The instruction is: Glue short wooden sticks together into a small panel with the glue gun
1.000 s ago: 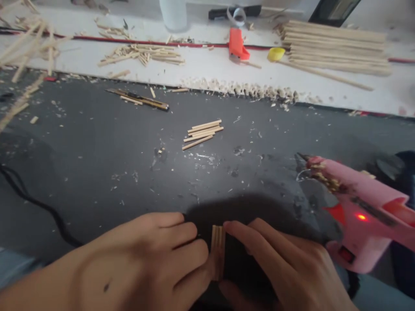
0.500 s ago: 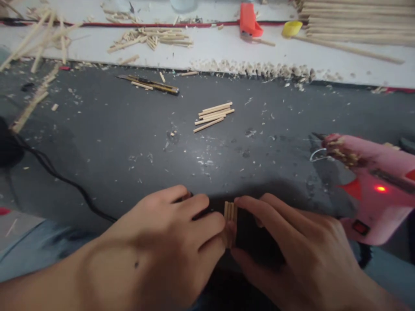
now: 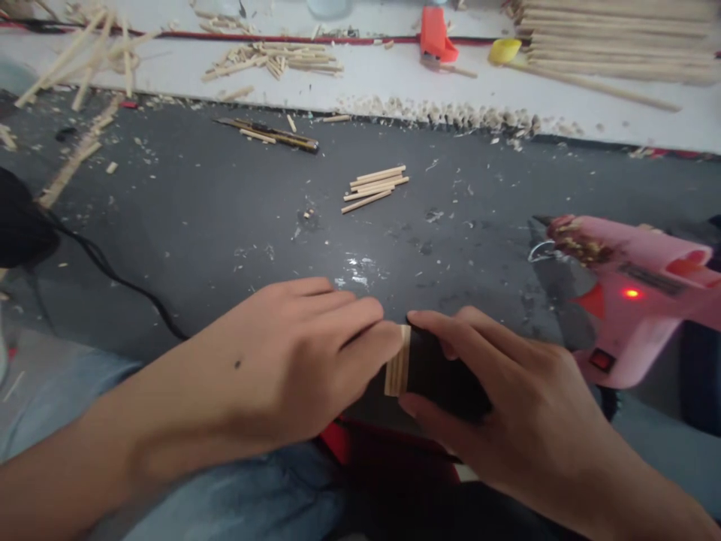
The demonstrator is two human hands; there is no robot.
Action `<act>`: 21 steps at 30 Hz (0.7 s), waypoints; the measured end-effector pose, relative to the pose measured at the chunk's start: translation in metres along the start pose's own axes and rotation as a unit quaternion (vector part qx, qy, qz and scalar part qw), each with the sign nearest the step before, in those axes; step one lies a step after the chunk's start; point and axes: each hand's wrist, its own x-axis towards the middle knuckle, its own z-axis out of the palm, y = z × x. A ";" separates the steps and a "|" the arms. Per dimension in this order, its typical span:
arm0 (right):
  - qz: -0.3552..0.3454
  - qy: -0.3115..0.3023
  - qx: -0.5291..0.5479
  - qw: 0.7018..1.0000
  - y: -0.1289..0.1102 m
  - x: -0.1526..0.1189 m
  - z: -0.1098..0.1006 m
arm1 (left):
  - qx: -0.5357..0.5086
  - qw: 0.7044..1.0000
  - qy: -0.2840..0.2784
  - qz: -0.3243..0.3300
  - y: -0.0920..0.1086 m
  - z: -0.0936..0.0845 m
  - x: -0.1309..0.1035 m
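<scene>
A small flat row of short wooden sticks, side by side, lies at the near edge of the dark table. My left hand is closed, with curled fingers and its index finger over the row's far end; its thumb is hidden. To the right, my right hand has thumb and index finger apart, near the two ends of the row. Nothing shows between those fingers. Beyond my hands lie several loose short sticks on the table.
A pink glue gun with a lit red light stands at right. Farther back lies a utility knife. A white ledge holds piles of cut sticks, long dowels and an orange plastic piece. A black cable runs at left.
My left index finger has shifted from the near part of the stick row to its far end, baring the near end. My right fingers stay beside the row. The view has shifted slightly.
</scene>
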 end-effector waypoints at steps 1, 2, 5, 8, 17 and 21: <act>0.001 -0.001 0.005 1.000 0.000 -0.001 -0.001 | 0.018 1.000 -0.011 0.000 0.001 0.000 0.002; -0.001 -0.003 0.006 1.000 0.000 -0.003 -0.001 | 0.035 0.999 -0.023 -0.003 0.001 0.000 0.004; -0.018 -0.007 -0.009 1.000 -0.003 -0.007 -0.004 | 0.056 0.998 -0.033 -0.015 0.002 0.001 0.005; -0.028 -0.026 -0.015 0.999 -0.005 -0.012 -0.007 | 0.064 0.998 -0.023 -0.009 0.003 0.004 0.005; -0.038 -0.039 -0.002 0.999 -0.004 -0.014 -0.008 | 0.066 0.997 -0.016 -0.019 0.012 0.010 0.011; -0.019 -0.021 -0.006 1.000 -0.004 -0.013 -0.004 | 0.067 0.997 -0.009 -0.022 0.013 0.014 0.013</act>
